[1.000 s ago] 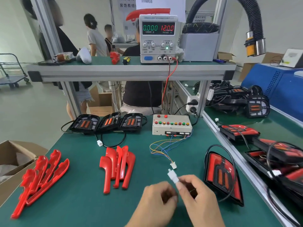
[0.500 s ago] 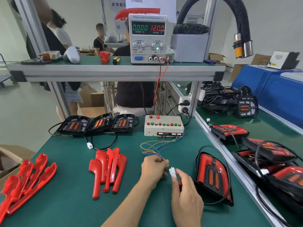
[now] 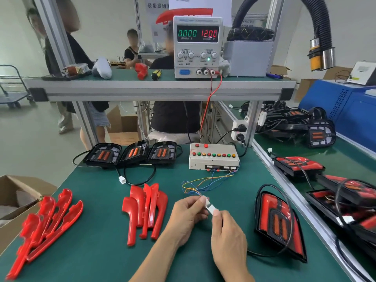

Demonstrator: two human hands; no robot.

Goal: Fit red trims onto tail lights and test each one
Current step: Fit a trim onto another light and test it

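Hands met low over the counter [image 3: 97,261]: our left hand [image 3: 188,217] pinched the tester's white plug [image 3: 207,202] and our right hand [image 3: 227,235] pinched the tail light's white connector [image 3: 212,210], the two pieces touching end to end. Half a second earlier they had stood slightly apart, so we judged the mating under way, though we could not tell if it had seated. The trimmed tail light [image 3: 279,222] lay just right of our hands, dark. Spare red trims [image 3: 145,210] lay to the left. Farther off, coloured wires ran to the test box [image 3: 213,157], beside three untrimmed tail lights [image 3: 132,154]. On the shelf the power supply [image 3: 197,47] showed zero current, so testing had not begun.
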